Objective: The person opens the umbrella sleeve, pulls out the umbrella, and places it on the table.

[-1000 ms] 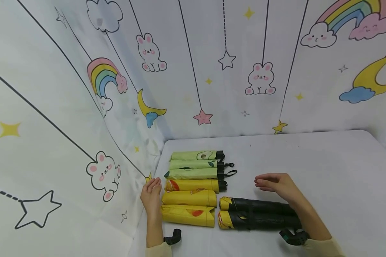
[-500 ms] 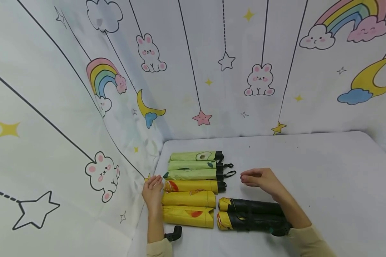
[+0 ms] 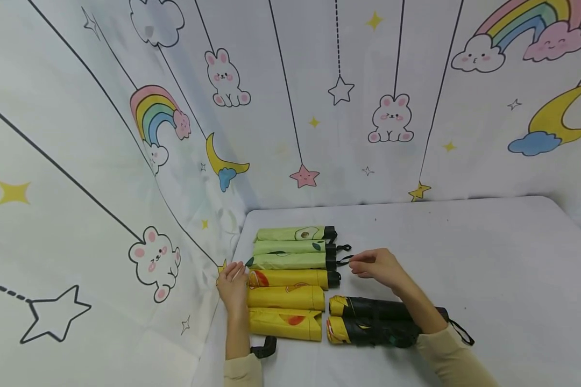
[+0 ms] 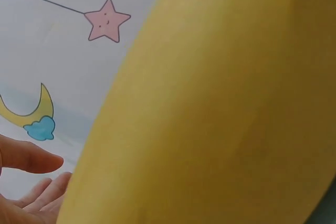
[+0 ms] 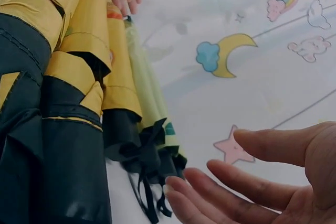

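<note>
Folded umbrellas lie in a row on the white table: several in all. The green ones, such as the avocado-print umbrella (image 3: 290, 234), are at the back; yellow umbrellas (image 3: 285, 298) lie in front of them. My left hand (image 3: 233, 290) is beside the left ends of the yellow umbrellas, fingers relaxed and holding nothing. In the left wrist view a yellow umbrella (image 4: 199, 108) fills most of the picture. My right hand (image 3: 378, 267) hovers by the wrist loop of the nearest green umbrella (image 3: 288, 262); whether it touches the loop I cannot tell. Its thumb and fingers (image 5: 252, 182) are apart, with nothing between.
Two black-and-yellow umbrellas (image 3: 377, 330) lie at the front right, partly under the right forearm. A white patterned cloth (image 3: 348, 150) hangs behind the table (image 3: 503, 269) and along its left side.
My right hand has moved left and slightly back, toward the green umbrellas' handles. The left hand has shifted slightly right, closer to the yellow umbrellas. The umbrellas have stayed put.
</note>
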